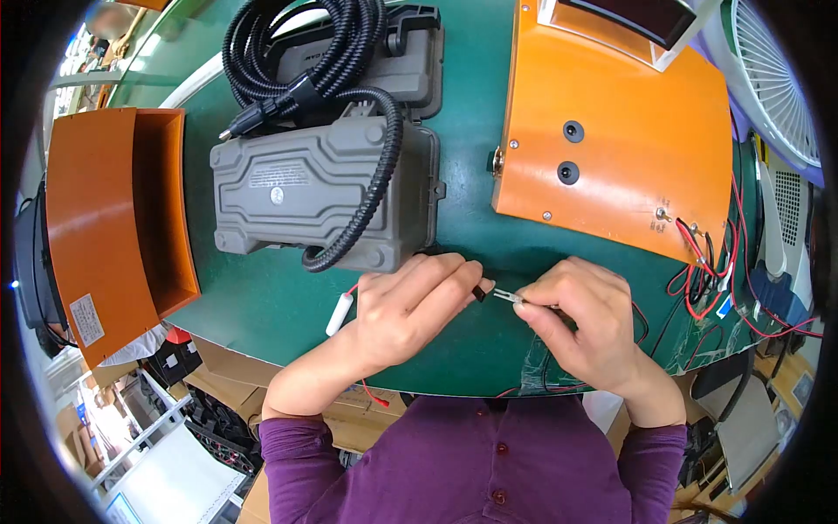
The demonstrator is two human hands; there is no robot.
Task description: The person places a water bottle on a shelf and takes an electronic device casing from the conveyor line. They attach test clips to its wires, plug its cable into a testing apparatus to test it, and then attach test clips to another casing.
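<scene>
While unreadable print (279, 175) marks the grey case (345, 157), fingers (540, 316) pinch a connector (506, 296).

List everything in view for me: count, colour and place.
Table: 1, green, centre.
Cases: apparently 2, grey, left of centre.
Corrugated cable: 1, black, coiled over the cases.
Open box: 1, orange, far left.
Switch unit: 1, orange, right.
Display: 1, dark, at the unit's far end.
Fan: 1, white, upper right.
Wires: several, red and black, mostly right.
Cylinder: 1, white, table's front left.
Connector: 1, black, front centre.
Metal-tipped piece: 1, silver, front centre.
Clutter: uncounted, mixed, surrounding.
Shirt: 1, purple, bottom.
Left grip: 1, bare, pinching the connector.
Right grip: 1, bare, pinching the metal-tipped piece.
</scene>
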